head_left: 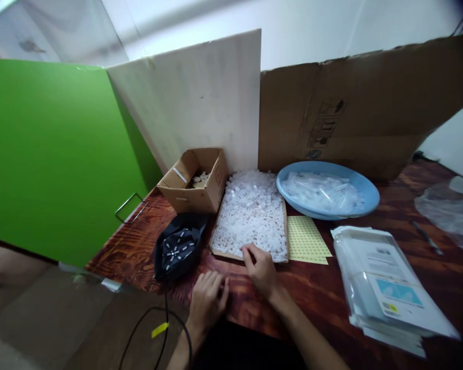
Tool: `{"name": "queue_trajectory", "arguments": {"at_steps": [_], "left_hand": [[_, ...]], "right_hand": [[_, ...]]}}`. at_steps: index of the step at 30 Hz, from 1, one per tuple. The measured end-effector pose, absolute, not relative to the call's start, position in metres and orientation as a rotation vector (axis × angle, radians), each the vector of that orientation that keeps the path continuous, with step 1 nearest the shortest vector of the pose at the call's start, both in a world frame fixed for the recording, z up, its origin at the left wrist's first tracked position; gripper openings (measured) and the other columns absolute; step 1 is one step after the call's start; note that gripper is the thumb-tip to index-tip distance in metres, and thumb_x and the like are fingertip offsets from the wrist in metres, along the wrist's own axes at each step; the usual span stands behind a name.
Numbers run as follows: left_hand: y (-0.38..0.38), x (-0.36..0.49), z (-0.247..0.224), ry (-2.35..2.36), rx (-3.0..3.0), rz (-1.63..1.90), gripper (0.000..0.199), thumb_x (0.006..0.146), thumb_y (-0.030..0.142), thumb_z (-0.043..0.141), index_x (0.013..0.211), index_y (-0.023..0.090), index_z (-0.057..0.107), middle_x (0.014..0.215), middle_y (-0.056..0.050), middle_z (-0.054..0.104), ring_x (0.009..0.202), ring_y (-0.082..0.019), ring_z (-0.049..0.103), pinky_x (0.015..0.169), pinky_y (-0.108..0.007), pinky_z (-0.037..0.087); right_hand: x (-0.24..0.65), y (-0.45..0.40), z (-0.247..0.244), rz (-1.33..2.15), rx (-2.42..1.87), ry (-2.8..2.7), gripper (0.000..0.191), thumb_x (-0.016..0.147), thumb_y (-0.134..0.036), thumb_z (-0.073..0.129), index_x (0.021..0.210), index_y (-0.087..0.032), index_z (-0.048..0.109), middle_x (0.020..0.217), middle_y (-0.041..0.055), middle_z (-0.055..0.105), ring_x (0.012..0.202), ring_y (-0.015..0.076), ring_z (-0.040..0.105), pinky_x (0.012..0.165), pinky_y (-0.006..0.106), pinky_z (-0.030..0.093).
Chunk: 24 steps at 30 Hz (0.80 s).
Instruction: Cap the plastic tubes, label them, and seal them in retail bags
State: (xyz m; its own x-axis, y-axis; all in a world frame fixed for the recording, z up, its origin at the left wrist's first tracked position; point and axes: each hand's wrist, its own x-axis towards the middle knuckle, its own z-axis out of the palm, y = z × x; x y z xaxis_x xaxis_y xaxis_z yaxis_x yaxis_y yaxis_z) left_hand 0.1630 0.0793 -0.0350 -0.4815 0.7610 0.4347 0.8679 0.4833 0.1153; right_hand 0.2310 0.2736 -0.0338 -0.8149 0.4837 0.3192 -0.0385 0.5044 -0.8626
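Here's the shallow cardboard tray (229, 255), mid-table and straight ahead, loaded with small white pieces (250, 216), a lumpy, glossy spread heaped higher at the far end. The right hand (261, 270) is over its near edge, thumb and forefinger drawn almost together; whether a piece sits between them, I can't tell. The left hand (208, 298) lies at the table's near edge, palm down, fingers loosely bent; its underside is hidden, so no call on a grip.

Crowding the tray on the left: an open cardboard box (189, 200) by the far corner, and nearer, an upturned black cap (177, 249), soft cloth. On the right, a round blue basin (371, 198) of clear plastic packets (320, 190), with yellow sticker sheets (308, 239) flat just beside the tray.

Room to move? A strip of streaky, reddish table (308, 293) runs from the right forearm to a slick, plastic-wrapped stack (393, 288). Beyond it, a pen (428, 239) and crumpled film (451, 205).

Walling off the back: a pale board (200, 103) and a brown cardboard panel (351, 103); far left, a smooth green panel (50, 154).
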Motion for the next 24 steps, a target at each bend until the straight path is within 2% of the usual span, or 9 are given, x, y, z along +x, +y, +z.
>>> {"name": "queue_trajectory", "arguments": {"at_steps": [2, 5, 12, 20, 23, 24], "left_hand": [[0.098, 0.172, -0.044, -2.531, -1.317, -0.445, 0.03, 0.099, 0.019, 0.049, 0.071, 0.021, 0.06, 0.068, -0.004, 0.065, 0.064, -0.02, 0.06, 0.063, -0.033, 0.039], [0.107, 0.174, -0.051, -2.634, -1.176, -0.457, 0.033, 0.101, 0.02, 0.047, 0.07, 0.02, 0.059, 0.067, -0.004, 0.066, 0.062, -0.019, 0.06, 0.062, -0.032, 0.037], [0.101, 0.173, -0.053, -2.809, -1.04, -0.484, 0.035, 0.1, 0.029, 0.049, 0.069, 0.02, 0.06, 0.07, -0.005, 0.068, 0.066, -0.017, 0.06, 0.064, -0.03, 0.036], [0.113, 0.18, -0.045, -2.906, -0.969, -0.739, 0.04, 0.101, 0.035, 0.05, 0.067, 0.017, 0.062, 0.067, -0.005, 0.065, 0.064, -0.016, 0.057, 0.064, -0.028, 0.038], [0.1, 0.175, -0.005, -2.865, -0.987, -1.097, 0.051, 0.103, 0.045, 0.046, 0.063, 0.017, 0.058, 0.058, 0.0, 0.058, 0.054, -0.012, 0.052, 0.056, -0.024, 0.04], [0.091, 0.172, 0.015, -2.701, -0.929, -1.436, 0.051, 0.103, 0.049, 0.047, 0.063, 0.017, 0.057, 0.058, 0.0, 0.057, 0.054, -0.012, 0.052, 0.056, -0.024, 0.042]], "right_hand": [[0.244, 0.277, -0.047, 1.214, -0.118, -2.291, 0.032, 0.102, -0.028, 0.045, 0.091, -0.019, 0.074, 0.076, 0.0071, 0.071, 0.067, 0.0203, 0.063, 0.069, 0.03, 0.041], [0.245, 0.278, -0.059, 1.168, 0.119, -2.37, 0.03, 0.1, -0.025, 0.049, 0.082, -0.019, 0.072, 0.068, 0.0049, 0.067, 0.061, 0.018, 0.06, 0.064, 0.029, 0.038], [0.238, 0.283, -0.066, 1.119, 0.195, -2.196, 0.022, 0.097, -0.015, 0.05, 0.081, -0.017, 0.065, 0.066, 0.0029, 0.063, 0.059, 0.0156, 0.06, 0.061, 0.028, 0.038], [0.247, 0.287, -0.071, 1.11, 0.245, -2.095, 0.018, 0.097, -0.013, 0.051, 0.083, -0.018, 0.061, 0.063, 0.0007, 0.059, 0.056, 0.0154, 0.057, 0.06, 0.03, 0.039], [0.247, 0.29, -0.073, 1.128, 0.229, -2.125, 0.018, 0.097, -0.014, 0.051, 0.085, -0.018, 0.062, 0.065, 0.0013, 0.061, 0.058, 0.0157, 0.059, 0.06, 0.029, 0.041], [0.247, 0.29, -0.073, 1.134, 0.222, -2.131, 0.017, 0.097, -0.014, 0.051, 0.086, -0.018, 0.063, 0.067, 0.0019, 0.063, 0.059, 0.016, 0.061, 0.061, 0.029, 0.043]]}}
